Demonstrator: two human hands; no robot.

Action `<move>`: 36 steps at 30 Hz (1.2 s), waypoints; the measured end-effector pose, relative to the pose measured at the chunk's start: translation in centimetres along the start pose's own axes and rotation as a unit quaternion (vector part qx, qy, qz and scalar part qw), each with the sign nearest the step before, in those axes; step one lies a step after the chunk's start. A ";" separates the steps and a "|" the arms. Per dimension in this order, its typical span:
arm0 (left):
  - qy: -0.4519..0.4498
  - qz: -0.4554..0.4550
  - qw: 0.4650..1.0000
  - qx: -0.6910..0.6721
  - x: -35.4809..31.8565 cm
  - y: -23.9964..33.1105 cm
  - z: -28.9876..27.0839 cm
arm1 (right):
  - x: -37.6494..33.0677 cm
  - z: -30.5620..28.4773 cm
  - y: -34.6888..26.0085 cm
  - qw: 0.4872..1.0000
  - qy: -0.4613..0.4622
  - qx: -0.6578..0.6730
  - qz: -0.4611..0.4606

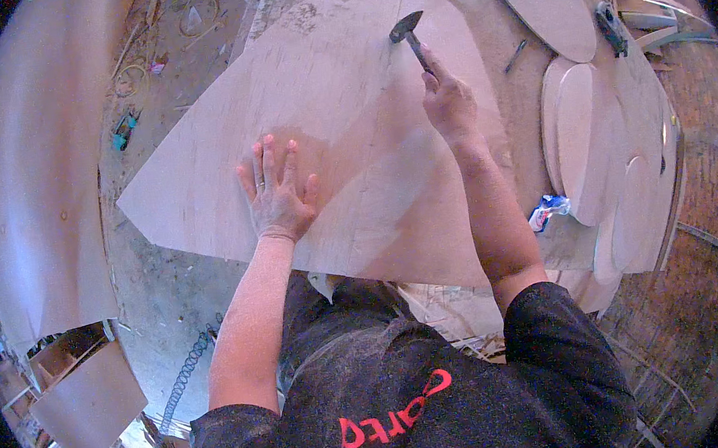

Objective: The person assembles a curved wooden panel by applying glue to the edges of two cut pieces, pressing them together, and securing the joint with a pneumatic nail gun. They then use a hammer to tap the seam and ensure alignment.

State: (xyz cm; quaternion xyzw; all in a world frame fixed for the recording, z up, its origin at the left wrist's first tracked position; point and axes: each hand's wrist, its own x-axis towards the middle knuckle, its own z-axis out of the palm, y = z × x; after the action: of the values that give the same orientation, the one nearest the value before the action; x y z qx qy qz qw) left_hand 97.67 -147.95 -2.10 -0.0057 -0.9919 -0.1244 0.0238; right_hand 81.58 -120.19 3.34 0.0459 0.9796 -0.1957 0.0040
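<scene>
Pinning the big angular plywood sheet [314,116] flat with the left hand [276,193], palm down, fingers spread wide, grip open and just pressing, probably so nothing shifts or bounces. Right hand [448,103] grip clamped round the handle of a small hammer [407,29], head poised over the sheet's upper edge, well clear of the holding hand. Sheet lying across a rounded board on the dusty worktop [166,286], stacked oval cutouts [584,142] off to the right, out of swing range.

Dark grey short-sleeved shirt, red print; ring on left hand [276,193].
</scene>
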 end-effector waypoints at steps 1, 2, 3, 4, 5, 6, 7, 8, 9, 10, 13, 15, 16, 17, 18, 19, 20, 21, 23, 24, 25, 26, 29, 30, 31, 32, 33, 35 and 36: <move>0.004 0.001 1.000 -0.005 0.0 0.0 0.1 | 0.3 -0.4 0.0 1.000 -0.003 0.005 0.010; 0.007 0.002 1.000 -0.009 0.0 0.0 0.2 | 0.7 -0.8 0.1 1.000 0.020 0.020 0.006; 0.009 0.002 1.000 -0.012 -0.1 -0.1 0.3 | 1.2 -1.0 0.1 0.999 0.041 0.037 0.002; 0.007 0.001 1.000 -0.011 -0.2 -0.1 0.2 | 1.2 -2.1 -1.2 0.997 0.059 0.052 -0.001; 0.005 -0.001 1.000 -0.010 -0.3 -0.1 0.2 | 1.2 -3.5 -2.6 0.998 0.044 0.025 0.031; 0.005 0.002 1.000 -0.011 -0.1 0.0 0.1 | 1.5 -3.3 -2.3 0.993 0.102 0.057 -0.015; 0.007 0.005 1.000 -0.008 0.0 0.0 0.1 | 2.2 -2.8 -1.9 0.981 0.160 0.088 -0.060; 0.010 0.009 1.000 -0.006 0.0 -0.1 0.2 | 3.0 -2.1 -1.4 0.963 0.216 0.119 -0.104; 0.011 0.011 1.000 -0.003 0.0 -0.1 0.1 | 3.5 -0.6 -0.7 0.970 0.203 0.081 -0.107; 0.009 0.014 1.000 -0.002 0.1 0.0 0.0 | 3.9 0.7 0.2 0.975 0.191 0.040 -0.108; 0.008 0.011 1.000 0.012 0.3 0.0 -0.4 | 4.0 1.7 -0.3 0.997 0.021 -0.074 -0.009; 0.000 0.006 1.000 0.029 0.0 0.1 -0.3 | 3.3 0.1 -1.4 0.998 -0.014 -0.054 0.024; 0.001 0.006 1.000 0.021 -0.1 0.0 -0.2 | 3.3 -0.3 -1.6 0.998 -0.026 -0.048 0.029; 0.001 0.006 1.000 0.013 -0.1 -0.1 0.0 | 3.4 -0.5 -1.7 0.998 -0.038 -0.041 0.033; 0.003 0.007 1.000 0.005 0.1 -0.1 0.0 | 3.6 -0.7 -1.7 0.998 -0.048 -0.034 0.038; 0.005 0.008 1.000 0.004 0.1 -0.1 0.0 | 3.6 -0.8 -1.3 0.999 -0.025 -0.003 0.032; 0.008 0.008 1.000 0.003 0.1 0.1 0.1 | 3.7 -0.7 -0.5 0.999 -0.003 0.029 0.025; 0.007 0.008 1.000 0.002 -0.1 0.2 0.0 | 3.6 -0.7 0.2 0.998 0.017 0.060 0.019; -0.003 0.005 1.000 0.007 0.0 0.2 -0.1 | 4.9 -0.6 0.9 0.992 0.088 0.089 -0.029; -0.008 0.004 1.000 0.010 0.0 0.1 -0.1 | 5.2 -0.8 0.6 0.985 0.124 0.104 -0.053; -0.007 0.005 1.000 0.010 0.0 0.0 -0.2 | 5.4 -1.4 0.0 0.978 0.133 0.149 -0.056; -0.005 0.006 1.000 0.011 0.0 -0.1 -0.2 | 5.8 -1.0 -0.3 0.975 0.150 0.146 -0.072; 0.007 0.011 1.000 0.007 0.1 -0.1 -0.1 | 7.9 -0.3 -1.1 0.981 0.148 0.089 -0.084; 0.014 0.014 1.000 0.005 0.2 -0.2 0.0 | 8.4 -0.1 -1.6 0.992 0.105 0.037 -0.064; 0.020 0.016 1.000 0.007 0.2 -0.2 0.1 | 8.7 -0.3 -1.8 0.997 0.063 -0.015 -0.042; 0.027 0.019 0.999 0.008 0.1 -0.1 0.4 | 8.7 -0.1 -1.3 0.996 0.070 -0.008 -0.048; 0.034 0.021 0.999 0.013 0.1 -0.3 0.5 | 8.8 0.7 -0.7 0.995 0.077 0.001 -0.055; 0.020 0.016 1.000 0.010 0.3 -0.2 0.3 | 7.8 0.3 0.8 0.993 0.086 0.042 -0.069; 0.011 0.013 1.000 0.007 0.2 -0.1 0.3 | 6.7 -0.1 1.8 0.991 0.087 0.072 -0.076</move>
State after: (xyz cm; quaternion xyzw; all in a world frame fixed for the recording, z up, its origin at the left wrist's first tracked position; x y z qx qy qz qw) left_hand 97.50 -148.00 -2.37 -0.0169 -0.9923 -0.1170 0.0360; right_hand 75.08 -117.87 2.53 -0.0116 0.9602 -0.2607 -0.0998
